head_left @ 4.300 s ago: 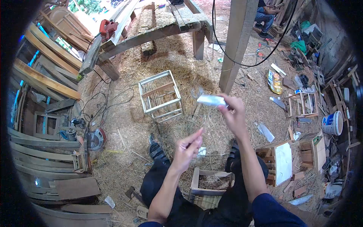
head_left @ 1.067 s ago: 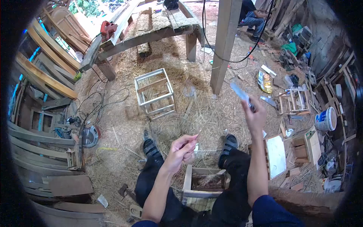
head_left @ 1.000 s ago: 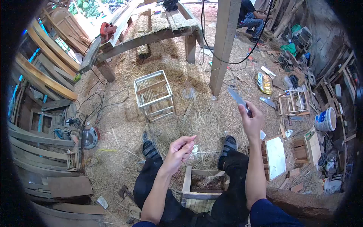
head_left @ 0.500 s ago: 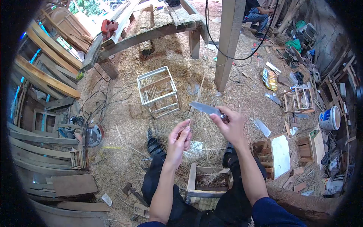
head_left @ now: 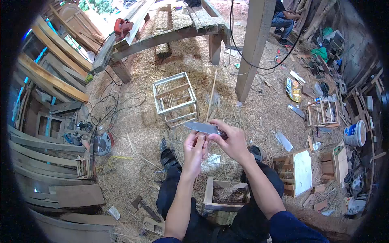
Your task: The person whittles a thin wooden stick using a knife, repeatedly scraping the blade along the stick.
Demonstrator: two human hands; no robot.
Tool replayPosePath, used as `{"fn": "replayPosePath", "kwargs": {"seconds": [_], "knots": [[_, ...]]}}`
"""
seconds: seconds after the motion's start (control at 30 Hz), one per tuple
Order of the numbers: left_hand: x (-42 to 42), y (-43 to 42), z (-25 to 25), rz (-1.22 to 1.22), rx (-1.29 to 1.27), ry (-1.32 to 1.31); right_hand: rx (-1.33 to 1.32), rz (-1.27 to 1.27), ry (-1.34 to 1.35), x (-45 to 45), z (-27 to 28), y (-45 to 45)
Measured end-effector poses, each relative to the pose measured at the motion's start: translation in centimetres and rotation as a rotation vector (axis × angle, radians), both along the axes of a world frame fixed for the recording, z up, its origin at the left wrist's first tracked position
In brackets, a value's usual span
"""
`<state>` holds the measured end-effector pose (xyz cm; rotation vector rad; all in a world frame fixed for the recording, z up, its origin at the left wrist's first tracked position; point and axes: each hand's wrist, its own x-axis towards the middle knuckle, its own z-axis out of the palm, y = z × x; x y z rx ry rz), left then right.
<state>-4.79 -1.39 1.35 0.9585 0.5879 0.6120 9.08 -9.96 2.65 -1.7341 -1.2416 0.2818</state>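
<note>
Above the near centre of the floor (head_left: 259, 117), both hands are working close together, just beyond the knees. Left grip (head_left: 194, 152): fingers curled right in, thumb pressed on top, pinching the near end of a thin wooden strip (head_left: 212, 92). Strip runs away from the hand toward the far side, leaning slightly right. Right grip (head_left: 234, 142): clenched on the dark handle of a knife (head_left: 200, 127), thumb along the near side, no slack visible. Blade points left, tip slightly raised, lying across the line of the strip just beyond the left fingertips. Blade hides part of the strip, so can't confirm whether the edge is touching it. Thumbs are very near each other; contact unclear. Past the hands, slightly left, a pale slatted frame (head_left: 177, 107) stands on the floor among shavings. Behind it is the rough wooden table (head_left: 162, 39), with a red power tool (head_left: 122, 29) at its left end. Upright post (head_left: 255, 48) right of the table, black cable hanging past it. Low wooden box frame (head_left: 223, 207) between the legs. Hatchet-like tool (head_left: 145, 207) near left on the floor. White bucket (head_left: 355, 134) well to the right, tilted.
</note>
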Motion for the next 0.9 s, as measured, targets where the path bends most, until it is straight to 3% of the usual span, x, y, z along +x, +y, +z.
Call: {"fn": "replayPosePath", "kwargs": {"seconds": [0.07,0.17,0.5,0.9], "knots": [[0.4,0.2,0.7,0.033,-0.003,0.039,-0.025,0.04,0.054,0.0,0.1,0.3],[1.0,0.9,0.7,0.035,0.023,0.064,0.136,0.076,-0.065,0.6,-1.4,1.1],[3.0,2.6,0.7,0.014,-0.007,0.088,-0.038,0.137,0.12,2.0,-0.1,2.2],[3.2,3.2,-0.2,-0.042,-0.134,-0.01,0.041,0.187,-0.108,3.1,-0.7,2.5]]}}
